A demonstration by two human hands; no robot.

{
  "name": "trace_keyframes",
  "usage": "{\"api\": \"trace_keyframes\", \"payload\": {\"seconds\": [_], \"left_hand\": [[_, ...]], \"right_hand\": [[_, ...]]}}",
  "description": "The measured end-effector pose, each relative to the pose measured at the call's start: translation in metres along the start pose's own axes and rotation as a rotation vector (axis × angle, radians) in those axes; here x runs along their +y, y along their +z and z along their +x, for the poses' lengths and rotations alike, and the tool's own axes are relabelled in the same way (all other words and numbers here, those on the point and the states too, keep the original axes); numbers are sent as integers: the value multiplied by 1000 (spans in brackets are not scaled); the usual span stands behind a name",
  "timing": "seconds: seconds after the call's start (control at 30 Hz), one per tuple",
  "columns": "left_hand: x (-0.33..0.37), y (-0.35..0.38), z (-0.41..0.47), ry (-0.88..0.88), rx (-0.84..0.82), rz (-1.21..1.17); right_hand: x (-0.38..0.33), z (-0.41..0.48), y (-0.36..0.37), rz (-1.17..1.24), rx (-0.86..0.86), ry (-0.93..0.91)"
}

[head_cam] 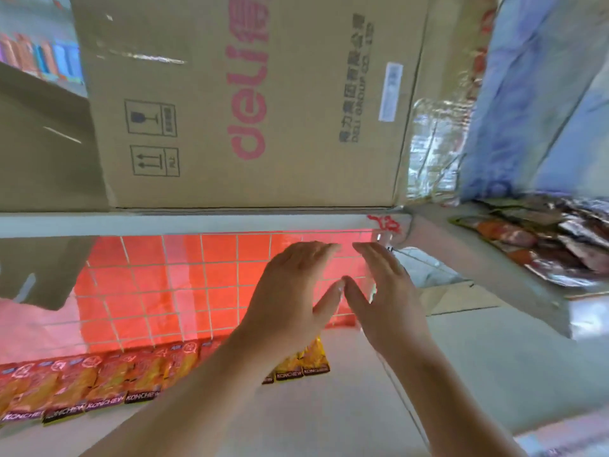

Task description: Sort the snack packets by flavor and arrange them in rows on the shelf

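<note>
Two brands you could read.
You faced "deli" in pink and "DELI GROUP CO." in grey, both sideways on the cardboard box; the snack packets each bore "KONCHEW" along the bottom edge.

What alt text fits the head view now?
The left hand and right hand, open and empty, hover side by side before a red tiled wall. Below, snack packets line the back of the white shelf; a cardboard box sits above.

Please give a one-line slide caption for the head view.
Left hand and right hand, both open, held before the red grid panel above a row of snack packets on the shelf.
</note>
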State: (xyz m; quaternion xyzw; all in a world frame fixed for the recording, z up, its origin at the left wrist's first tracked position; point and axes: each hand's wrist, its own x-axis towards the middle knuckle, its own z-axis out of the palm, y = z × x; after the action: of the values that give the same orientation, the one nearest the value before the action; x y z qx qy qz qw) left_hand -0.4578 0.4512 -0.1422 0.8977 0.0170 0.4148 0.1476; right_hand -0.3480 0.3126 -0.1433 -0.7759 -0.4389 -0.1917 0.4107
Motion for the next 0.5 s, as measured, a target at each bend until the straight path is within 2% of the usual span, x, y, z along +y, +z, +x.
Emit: {"api": "trace_keyframes", "payload": {"seconds": [0.23,0.37,0.5], "left_hand": [[83,-27,82,222,88,-154],[137,-27,128,268,-18,-205],[185,-4,175,270,-120,-244]], "right_hand": [[-29,18,-146,-194,248,-1],[-15,24,-230,-285,321,71],[33,26,-310,-328,325,185]]}}
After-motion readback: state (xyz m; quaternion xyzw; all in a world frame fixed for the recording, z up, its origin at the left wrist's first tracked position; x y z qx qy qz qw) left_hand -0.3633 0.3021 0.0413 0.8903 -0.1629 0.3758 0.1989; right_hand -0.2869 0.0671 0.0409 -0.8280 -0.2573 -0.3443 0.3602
